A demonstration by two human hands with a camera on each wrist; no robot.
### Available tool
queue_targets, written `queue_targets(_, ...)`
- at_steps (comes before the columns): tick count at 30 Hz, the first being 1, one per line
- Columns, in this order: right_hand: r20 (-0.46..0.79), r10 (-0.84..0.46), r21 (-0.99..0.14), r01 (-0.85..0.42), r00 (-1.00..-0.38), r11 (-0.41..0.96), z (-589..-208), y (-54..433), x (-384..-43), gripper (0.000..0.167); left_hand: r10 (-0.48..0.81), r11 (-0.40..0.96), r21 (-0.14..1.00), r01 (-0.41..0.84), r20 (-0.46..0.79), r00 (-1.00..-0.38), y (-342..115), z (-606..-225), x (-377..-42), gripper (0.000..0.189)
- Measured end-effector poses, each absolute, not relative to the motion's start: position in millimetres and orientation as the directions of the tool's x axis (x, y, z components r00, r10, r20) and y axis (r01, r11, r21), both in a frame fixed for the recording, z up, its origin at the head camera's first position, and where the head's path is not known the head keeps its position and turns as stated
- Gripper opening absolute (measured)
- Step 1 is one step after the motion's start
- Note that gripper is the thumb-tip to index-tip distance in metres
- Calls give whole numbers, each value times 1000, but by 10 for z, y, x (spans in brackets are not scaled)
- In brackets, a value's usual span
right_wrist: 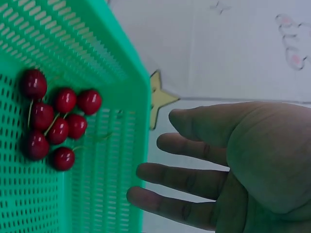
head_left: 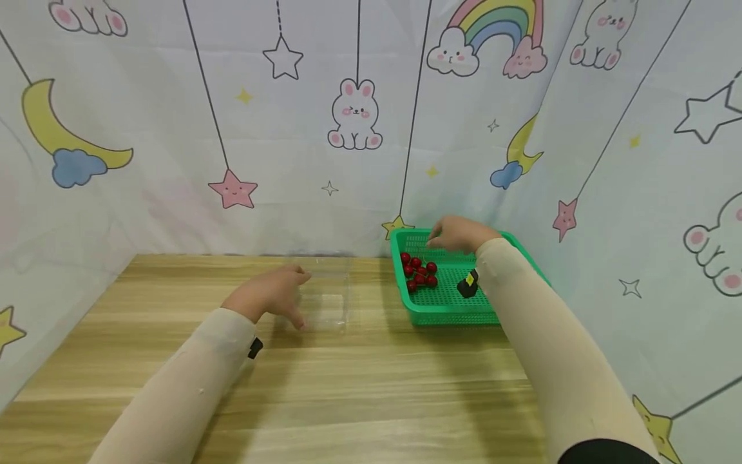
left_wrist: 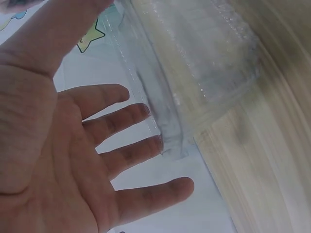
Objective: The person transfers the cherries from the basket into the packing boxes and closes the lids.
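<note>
Hovering: right hand point(head_left: 459, 234), fingers parted, over basket point(head_left: 455, 310), cherries point(right_wrist: 59, 130) inside | left hand point(head_left: 271, 293), fingers spread, by box point(left_wrist: 214, 53), contact unclear

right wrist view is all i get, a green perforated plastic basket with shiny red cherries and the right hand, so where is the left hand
Observer: The left hand is at the left side of a clear, box-shaped plastic container.
Operator: and where is that from the green basket
Observer: To its left, with a strip of light-brown wooden table between them.
Operator: any red cherries in the left hand
Observer: None shows; in the left wrist view its palm is bare.
</note>
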State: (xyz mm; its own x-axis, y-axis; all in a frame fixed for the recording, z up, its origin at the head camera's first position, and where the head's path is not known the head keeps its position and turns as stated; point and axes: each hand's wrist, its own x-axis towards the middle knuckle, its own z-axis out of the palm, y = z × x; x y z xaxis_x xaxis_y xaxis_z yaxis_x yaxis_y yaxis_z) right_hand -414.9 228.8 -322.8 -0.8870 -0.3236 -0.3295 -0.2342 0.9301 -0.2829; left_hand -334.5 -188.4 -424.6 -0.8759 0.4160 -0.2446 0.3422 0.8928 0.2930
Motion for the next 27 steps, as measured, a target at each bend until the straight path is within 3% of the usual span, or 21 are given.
queue_targets(11,-440,-251,-211,-173,-862,962,-3675,2364,-4721,44,379,917,245,316,-282,-881,-1846,-4255,-3386,131)
queue_targets(27,-515,-188,-235,-73,-836,969,-4110,2355,-4716,46,374,924,201,325,-298,-878,-1789,-4188,-3371,130)
